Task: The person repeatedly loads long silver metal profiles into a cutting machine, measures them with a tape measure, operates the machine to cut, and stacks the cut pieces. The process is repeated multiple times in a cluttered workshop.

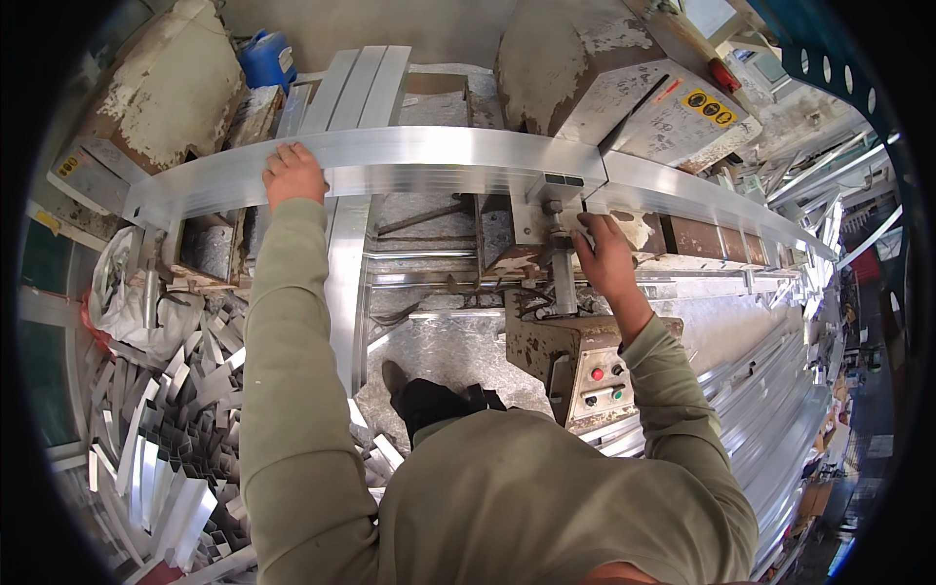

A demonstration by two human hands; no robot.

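Observation:
A long silvery aluminium profile [419, 148] lies crosswise over the machine before me. My left hand [294, 175] is closed on its left part, fingers bent over the upper face. My right hand [606, 255] is at the metal clamp [561, 239], just below a second length of aluminium profile [673, 187] that carries on to the right past a narrow seam. Its fingers are curled beside the clamp's upper end; whatever they grip is hidden. A small block with hollow ends [563, 180] sits atop the clamp, against the profile.
Two worn machine housings [161, 93] [575, 68] flank the back. Several flat profiles [361, 88] lie behind the long one. Below my right hand stands a control box [595, 375] with buttons. Offcuts [185, 429] heap at lower left; long bars [770, 390] lie at right.

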